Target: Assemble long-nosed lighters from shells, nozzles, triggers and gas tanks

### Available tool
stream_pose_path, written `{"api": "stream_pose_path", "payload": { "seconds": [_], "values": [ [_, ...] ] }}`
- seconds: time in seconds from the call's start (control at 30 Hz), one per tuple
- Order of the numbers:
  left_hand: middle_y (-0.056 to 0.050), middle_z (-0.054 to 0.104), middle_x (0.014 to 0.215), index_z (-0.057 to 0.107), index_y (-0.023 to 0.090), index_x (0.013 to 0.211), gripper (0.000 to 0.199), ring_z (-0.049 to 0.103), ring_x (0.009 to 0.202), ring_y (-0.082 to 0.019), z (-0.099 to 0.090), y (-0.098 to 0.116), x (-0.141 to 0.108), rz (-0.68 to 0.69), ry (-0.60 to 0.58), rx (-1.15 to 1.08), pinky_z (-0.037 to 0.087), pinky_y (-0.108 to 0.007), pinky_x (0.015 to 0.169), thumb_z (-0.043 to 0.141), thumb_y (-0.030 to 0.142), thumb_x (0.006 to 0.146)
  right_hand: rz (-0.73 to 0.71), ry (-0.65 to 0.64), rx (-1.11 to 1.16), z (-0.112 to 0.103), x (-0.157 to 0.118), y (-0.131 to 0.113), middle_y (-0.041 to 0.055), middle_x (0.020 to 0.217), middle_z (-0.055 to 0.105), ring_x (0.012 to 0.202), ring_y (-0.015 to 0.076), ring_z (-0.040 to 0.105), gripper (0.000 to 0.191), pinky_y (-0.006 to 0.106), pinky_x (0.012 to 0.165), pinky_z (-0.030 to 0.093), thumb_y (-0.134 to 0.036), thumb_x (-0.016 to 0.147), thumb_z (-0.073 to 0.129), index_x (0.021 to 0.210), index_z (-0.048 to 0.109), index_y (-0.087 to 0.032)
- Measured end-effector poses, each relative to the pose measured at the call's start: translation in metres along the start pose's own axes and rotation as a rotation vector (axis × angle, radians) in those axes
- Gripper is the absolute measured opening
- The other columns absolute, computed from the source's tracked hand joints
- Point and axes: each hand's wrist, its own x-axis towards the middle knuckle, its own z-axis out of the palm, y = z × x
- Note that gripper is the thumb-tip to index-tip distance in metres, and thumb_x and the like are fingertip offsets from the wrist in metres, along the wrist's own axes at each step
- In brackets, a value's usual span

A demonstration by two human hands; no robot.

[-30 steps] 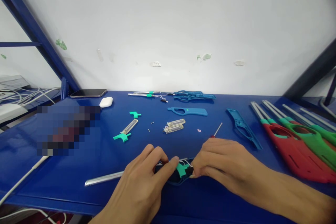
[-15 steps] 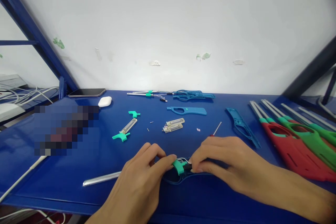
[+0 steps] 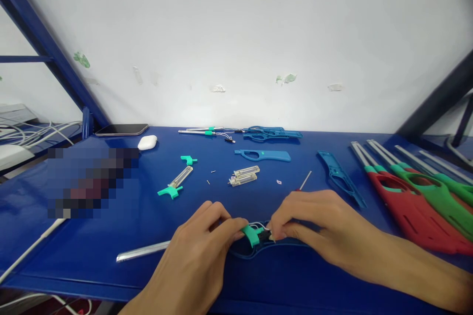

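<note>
Here you are, left hand [image 3: 197,248] closed, thumb and fingers pinching the green trigger [image 3: 252,236], right hand [image 3: 314,221] closed too, fingertips nipping the black part [image 3: 264,236] just beside it! Both pieces sit over the blue shell [image 3: 246,256], down on the counter [image 3: 92,251], with the screwdriver [image 3: 305,180] just beyond your right hand and clear tanks [image 3: 244,178] farther back.

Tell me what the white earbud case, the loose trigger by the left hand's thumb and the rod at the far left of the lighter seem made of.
White case: probably glossy plastic, given its smooth, bright surface.
Trigger: likely moulded plastic, evenly green.
Rod: apparently polished metal, with silvery streaked reflections.
</note>
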Motion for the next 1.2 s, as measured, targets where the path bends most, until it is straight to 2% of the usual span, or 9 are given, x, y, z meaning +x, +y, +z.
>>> {"api": "stream_pose_path", "payload": {
  "seconds": [0.23, 0.37, 0.5, 0.67, 0.93, 1.2],
  "values": [
    [0.002, 0.056, 0.087, 0.064, 0.025, 0.116, 0.028, 0.056, 0.07, -0.012, 0.001, 0.001, -0.001, 0.001, 0.039, 0.01, 0.044, -0.025, 0.061, 0.044, 0.008, 0.106, -0.041, 0.017, 0.009, 0.002, -0.001, -0.001, -0.0068, 0.088, 0.075, 0.08, 0.0083, 0.068, 0.025, 0.017, 0.077, 0.049, -0.008, 0.104, 0.052, 0.096, 0.068, -0.025],
    [0.001, 0.061, 0.09, 0.064, 0.024, 0.119, 0.029, 0.055, 0.073, -0.013, 0.0, -0.001, -0.001, 0.04, 0.066, -0.007, 0.046, -0.026, 0.068, 0.05, 0.003, 0.104, -0.058, -0.002, -0.058, 0.002, -0.003, 0.003, -0.0047, 0.091, 0.076, 0.081, 0.0102, 0.068, 0.023, 0.021, 0.079, 0.049, -0.012, 0.106, 0.051, 0.1, 0.069, -0.025],
    [-0.001, 0.068, 0.096, 0.067, 0.022, 0.114, 0.027, 0.054, 0.078, -0.015, -0.002, -0.001, 0.001, 0.08, 0.09, 0.026, 0.049, -0.028, 0.07, 0.052, 0.002, 0.103, -0.057, -0.06, -0.139, -0.001, -0.004, 0.0, -0.004, 0.094, 0.076, 0.083, 0.0117, 0.068, 0.019, 0.025, 0.08, 0.048, -0.021, 0.109, 0.052, 0.107, 0.07, -0.027],
    [-0.003, 0.068, 0.101, 0.068, 0.022, 0.119, 0.038, 0.053, 0.083, -0.017, -0.005, -0.002, 0.001, 0.087, 0.052, 0.088, 0.052, -0.028, 0.07, 0.049, -0.004, 0.099, -0.013, -0.103, -0.18, -0.004, -0.004, -0.008, -0.0052, 0.087, 0.072, 0.078, 0.0123, 0.065, 0.015, 0.026, 0.079, 0.046, -0.028, 0.109, 0.054, 0.107, 0.069, -0.029],
    [-0.003, 0.066, 0.106, 0.068, 0.022, 0.121, 0.038, 0.057, 0.093, -0.016, -0.005, -0.003, 0.0, 0.085, 0.037, 0.059, 0.053, -0.026, 0.079, 0.049, -0.003, 0.101, 0.013, -0.137, -0.178, -0.002, -0.005, -0.007, -0.0053, 0.092, 0.073, 0.083, 0.0125, 0.066, 0.015, 0.027, 0.081, 0.044, -0.029, 0.11, 0.053, 0.11, 0.068, -0.03],
    [-0.001, 0.065, 0.107, 0.068, 0.024, 0.123, 0.042, 0.063, 0.089, -0.012, -0.005, -0.005, 0.0, 0.063, 0.022, 0.012, 0.052, -0.022, 0.078, 0.045, -0.003, 0.101, 0.002, -0.149, -0.184, 0.001, -0.009, -0.004, -0.0059, 0.093, 0.073, 0.082, 0.0127, 0.065, 0.017, 0.029, 0.081, 0.043, -0.032, 0.111, 0.049, 0.112, 0.067, -0.031]
  ]
}}
